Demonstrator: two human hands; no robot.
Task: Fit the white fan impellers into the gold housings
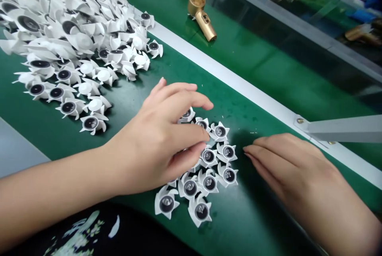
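My left hand point(161, 128) spreads over a small group of white plastic fan impellers with dark round centres point(209, 168), its fingertips over the upper ones and nothing visibly gripped. Some impellers are hidden under the palm and fingers. My right hand point(286, 164) lies to the right of this group with its fingers extended side by side, apart from the impellers and holding nothing. A much larger heap of the same impellers point(71, 45) covers the green mat point(131, 89) at upper left.
A grey metal rail point(238, 81) runs along the mat's far edge, with a grey bracket point(340, 128) bolted on at right. Beyond it, a green belt carries a gold hair-dryer-shaped housing point(201, 15). Dark printed clothing point(89, 232) shows at the bottom.
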